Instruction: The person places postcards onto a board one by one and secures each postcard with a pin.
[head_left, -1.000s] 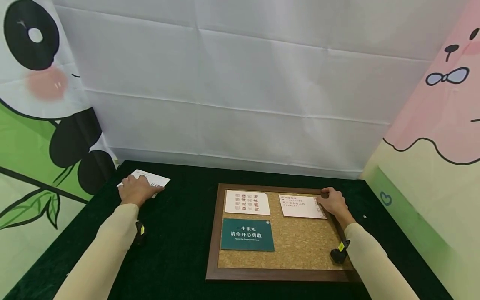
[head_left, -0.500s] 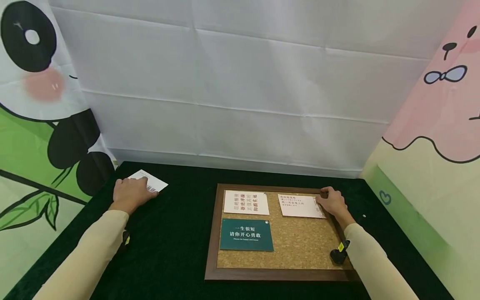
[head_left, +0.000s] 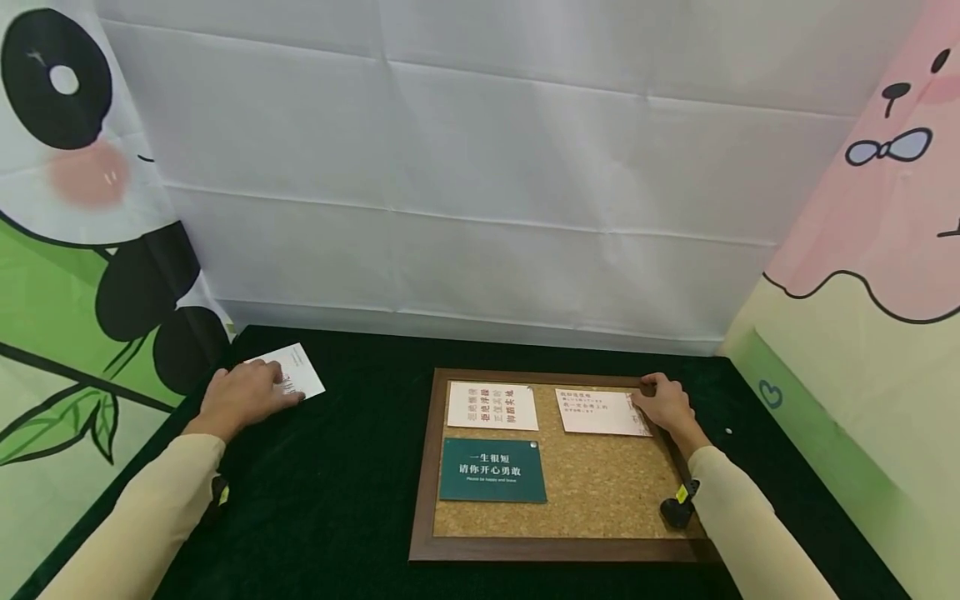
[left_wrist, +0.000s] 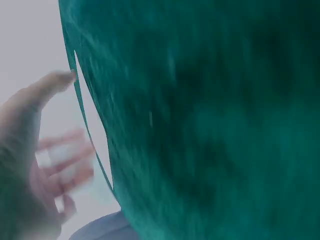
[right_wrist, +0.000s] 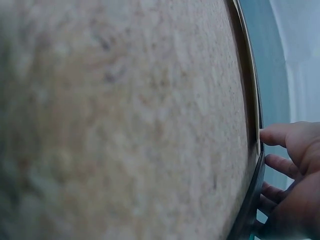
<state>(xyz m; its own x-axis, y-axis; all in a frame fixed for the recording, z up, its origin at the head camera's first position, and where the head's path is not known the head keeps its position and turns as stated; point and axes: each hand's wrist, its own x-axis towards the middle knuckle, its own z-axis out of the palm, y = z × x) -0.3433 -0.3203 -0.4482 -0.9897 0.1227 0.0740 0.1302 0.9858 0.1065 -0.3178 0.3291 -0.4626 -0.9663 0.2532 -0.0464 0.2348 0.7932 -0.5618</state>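
My left hand (head_left: pixel 243 396) is over a white printed card (head_left: pixel 298 371) at the back left of the dark green cloth, covering part of it. In the left wrist view my left fingers (left_wrist: pixel 65 172) look loosely spread and blurred, and the thumb is at the card's edge. At the upper right corner of a cork board (head_left: pixel 600 492) with a brown frame rests my right hand (head_left: pixel 666 408). Its thumb touches the right end of a white card (head_left: pixel 596 412) there, and other fingers reach over the frame. Contact under the left hand is hard to see.
Also on the board are another white card (head_left: pixel 492 406) with printed characters and a dark green card (head_left: pixel 492 471). A small white bit (head_left: pixel 728 431) lies on the cloth to the right. A white sheet (head_left: pixel 487 167) hangs behind the table.
My left hand has shifted left and toward me. The loose white card has turned clockwise and uncovered more of its print. My right hand and the cork board have stayed put.
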